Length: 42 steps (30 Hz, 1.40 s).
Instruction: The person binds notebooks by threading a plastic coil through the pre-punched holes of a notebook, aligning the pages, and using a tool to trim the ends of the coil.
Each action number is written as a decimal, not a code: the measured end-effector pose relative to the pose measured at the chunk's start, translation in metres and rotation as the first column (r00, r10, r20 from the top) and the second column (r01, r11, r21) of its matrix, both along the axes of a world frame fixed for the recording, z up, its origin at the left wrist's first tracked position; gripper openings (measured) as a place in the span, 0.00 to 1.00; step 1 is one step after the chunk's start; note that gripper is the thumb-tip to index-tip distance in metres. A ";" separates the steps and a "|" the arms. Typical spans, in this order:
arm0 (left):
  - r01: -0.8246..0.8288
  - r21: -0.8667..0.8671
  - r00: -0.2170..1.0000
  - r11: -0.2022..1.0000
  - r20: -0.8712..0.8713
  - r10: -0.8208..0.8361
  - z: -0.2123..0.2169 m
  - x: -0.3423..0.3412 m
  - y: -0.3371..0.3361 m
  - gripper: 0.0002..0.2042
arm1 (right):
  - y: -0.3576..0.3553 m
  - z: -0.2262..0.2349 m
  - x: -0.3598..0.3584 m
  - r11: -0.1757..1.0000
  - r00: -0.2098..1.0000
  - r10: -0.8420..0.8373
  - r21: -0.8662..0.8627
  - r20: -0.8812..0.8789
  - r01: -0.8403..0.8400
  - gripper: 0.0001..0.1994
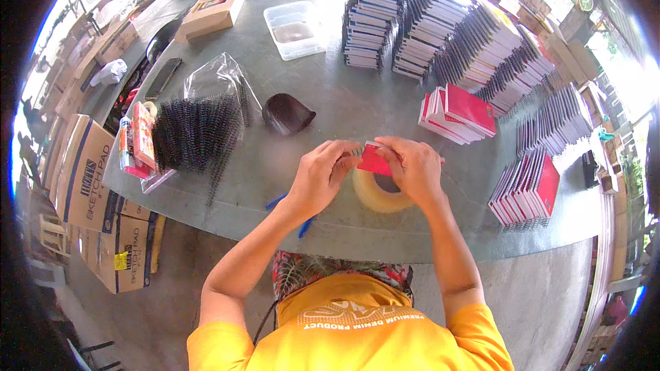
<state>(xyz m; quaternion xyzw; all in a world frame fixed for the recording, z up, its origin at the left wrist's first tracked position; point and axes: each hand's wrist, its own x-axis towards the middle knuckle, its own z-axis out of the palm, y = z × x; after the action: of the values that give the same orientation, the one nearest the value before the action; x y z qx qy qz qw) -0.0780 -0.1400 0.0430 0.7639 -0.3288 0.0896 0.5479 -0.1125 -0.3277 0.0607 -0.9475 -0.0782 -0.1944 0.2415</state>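
My right hand (416, 170) is closed on a small red-covered notebook (373, 159), thumb across the cover. My left hand (322, 170) is closed in a pinch at the notebook's left edge; a small dark bit shows at its fingertips, too small to make out. Just below the notebook, a wide roll of clear tape (379, 199) lies on the grey table (330, 216), partly covered by the notebook and my right hand. A tool with blue handles (306, 227) lies partly under my left forearm.
Black spiral binding coils (196, 134) lie at left beside a dark cup-like piece (287, 114). A clear plastic tub (295, 31) and a cardboard box (213, 12) stand farther back. Red notebooks (459, 113) and tall stacks of spiral-bound books (375, 20) fill the right. Cartons (113, 247) stand at lower left.
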 end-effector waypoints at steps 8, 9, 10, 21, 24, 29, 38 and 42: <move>-0.114 0.121 0.986 0.986 0.138 0.097 -0.006 -0.001 -0.014 0.06 | -0.002 0.000 0.001 0.994 0.998 0.057 0.088 0.023 -0.059 0.11; -0.116 0.124 0.982 0.985 0.165 0.095 -0.009 -0.001 -0.014 0.06 | -0.002 0.001 0.000 0.994 0.998 0.060 0.095 0.002 -0.060 0.11; -0.110 0.103 0.993 0.989 0.046 0.106 -0.009 0.000 -0.016 0.07 | -0.002 0.002 -0.001 0.993 0.998 0.064 0.101 -0.018 -0.061 0.11; 0.074 0.122 0.997 0.990 -0.042 -0.069 0.008 0.019 0.004 0.10 | 0.001 0.008 -0.008 0.993 0.994 0.112 -0.049 0.007 -0.112 0.08; 0.185 0.291 0.981 0.939 -0.116 -0.157 0.015 0.025 0.018 0.09 | 0.001 0.002 -0.004 0.992 0.993 0.119 -0.031 0.021 -0.118 0.06; 0.148 0.279 0.976 0.949 -0.195 -0.095 0.013 0.025 0.020 0.10 | 0.015 -0.002 0.002 0.985 0.994 0.049 0.161 0.097 -0.065 0.04; -0.380 0.668 0.876 0.641 0.036 0.481 -0.010 0.100 0.053 0.25 | 0.017 0.005 -0.003 0.982 0.976 0.094 0.142 0.198 -0.123 0.10; -0.490 0.529 0.815 0.693 -0.005 0.580 -0.073 0.135 0.087 0.26 | -0.021 0.012 -0.013 0.967 1.000 0.003 0.253 0.011 -0.006 0.11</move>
<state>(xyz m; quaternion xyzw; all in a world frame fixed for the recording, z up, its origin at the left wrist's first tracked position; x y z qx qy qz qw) 0.0573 -0.0527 -0.0299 0.9466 -0.0544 0.0903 0.3046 -0.1253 -0.3488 0.0729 -0.9077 -0.0562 -0.2072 0.3604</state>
